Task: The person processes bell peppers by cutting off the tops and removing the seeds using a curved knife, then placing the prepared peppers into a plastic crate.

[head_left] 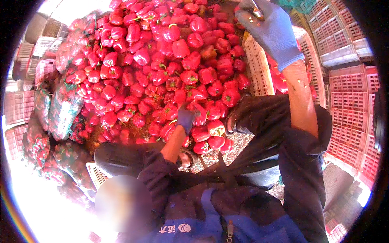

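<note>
My left hand (186,119), in a dark blue glove, is low at the near side of a big heap of red bell peppers (158,73). Its fingers close against one red bell pepper (197,114), though their tips are partly hidden. Up at the right, my right hand (269,32) wears a blue glove and is curled round a small tool with a shiny metal part (256,9); most of the tool is covered by the hand. Below that hand is a pale plastic crate (259,67) with red peppers in it.
Net sacks (65,109) packed with peppers lean along the left side. Stacked slatted crates (346,109) rise at the right. Several loose peppers (216,141) lie between my knees, and another crate (97,175) shows beside my left leg.
</note>
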`<state>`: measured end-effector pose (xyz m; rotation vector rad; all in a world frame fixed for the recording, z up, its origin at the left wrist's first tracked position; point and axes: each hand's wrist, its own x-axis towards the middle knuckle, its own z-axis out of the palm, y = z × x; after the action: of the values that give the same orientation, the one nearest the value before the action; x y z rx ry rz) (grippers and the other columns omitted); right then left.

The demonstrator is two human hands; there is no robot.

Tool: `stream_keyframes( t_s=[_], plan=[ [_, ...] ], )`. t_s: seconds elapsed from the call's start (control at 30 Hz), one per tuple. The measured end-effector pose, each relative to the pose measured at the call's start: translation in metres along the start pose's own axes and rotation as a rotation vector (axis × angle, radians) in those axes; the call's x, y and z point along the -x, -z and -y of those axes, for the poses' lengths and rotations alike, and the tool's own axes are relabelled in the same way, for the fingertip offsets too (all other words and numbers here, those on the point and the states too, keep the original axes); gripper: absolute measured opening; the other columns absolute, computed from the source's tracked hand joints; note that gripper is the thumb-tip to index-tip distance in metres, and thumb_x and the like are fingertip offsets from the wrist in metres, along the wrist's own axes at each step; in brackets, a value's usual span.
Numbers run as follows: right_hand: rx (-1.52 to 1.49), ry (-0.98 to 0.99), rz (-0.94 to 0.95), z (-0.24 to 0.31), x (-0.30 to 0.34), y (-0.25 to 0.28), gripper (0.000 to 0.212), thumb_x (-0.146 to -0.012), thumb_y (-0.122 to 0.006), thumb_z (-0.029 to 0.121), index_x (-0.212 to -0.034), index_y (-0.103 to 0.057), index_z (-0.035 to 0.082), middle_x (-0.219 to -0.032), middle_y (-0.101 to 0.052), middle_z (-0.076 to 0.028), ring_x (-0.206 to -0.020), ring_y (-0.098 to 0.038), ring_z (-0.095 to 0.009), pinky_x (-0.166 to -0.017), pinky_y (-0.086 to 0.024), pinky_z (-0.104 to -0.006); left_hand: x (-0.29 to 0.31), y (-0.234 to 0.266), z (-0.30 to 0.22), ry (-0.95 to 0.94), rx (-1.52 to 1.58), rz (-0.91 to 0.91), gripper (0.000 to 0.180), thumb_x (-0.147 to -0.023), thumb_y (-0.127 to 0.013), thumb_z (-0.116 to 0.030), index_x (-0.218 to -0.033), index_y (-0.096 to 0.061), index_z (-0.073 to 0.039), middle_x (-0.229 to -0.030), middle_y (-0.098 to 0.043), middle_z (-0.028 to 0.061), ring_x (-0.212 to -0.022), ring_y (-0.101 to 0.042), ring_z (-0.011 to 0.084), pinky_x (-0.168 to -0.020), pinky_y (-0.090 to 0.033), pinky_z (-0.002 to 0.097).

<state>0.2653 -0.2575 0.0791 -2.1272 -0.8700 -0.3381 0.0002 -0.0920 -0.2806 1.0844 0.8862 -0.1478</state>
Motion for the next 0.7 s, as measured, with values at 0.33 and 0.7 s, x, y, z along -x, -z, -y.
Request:
stream_keyframes(
  t_s=[0.33,0.7],
  plan=[
    [-0.218,0.151,0.261,0.043,0.031,-0.041,0.052,-0.093,-0.071,0.052,-0.1,-0.064,0.001,-0.074,-0.061,-0.023,-0.068,-0.064,-0.039,-0.061,-0.047,-0.0472,0.103,-0.007,-0.235,-0.838,0.124,0.227,0.068,-0.083,-0.087,-0.011,-0.14,-0.053,0.001,-0.125,-0.065,0.0058,-0.115,-0.062,0.0149,-0.101,-0.052,0.0318],
    [-0.969,-0.495,0.601,0.114,0.085,-0.092,0.05,-0.087,-0.083,0.024,-0.127,-0.064,0.0,-0.095,-0.07,-0.002,-0.074,-0.062,-0.008,-0.064,-0.052,-0.0251,0.175,0.005,-0.26,-0.968,0.058,0.221,0.087,-0.087,-0.085,-0.028,-0.152,-0.035,0.003,-0.132,-0.059,0.0106,-0.119,-0.059,0.0179,-0.103,-0.05,0.034]
  ],
)
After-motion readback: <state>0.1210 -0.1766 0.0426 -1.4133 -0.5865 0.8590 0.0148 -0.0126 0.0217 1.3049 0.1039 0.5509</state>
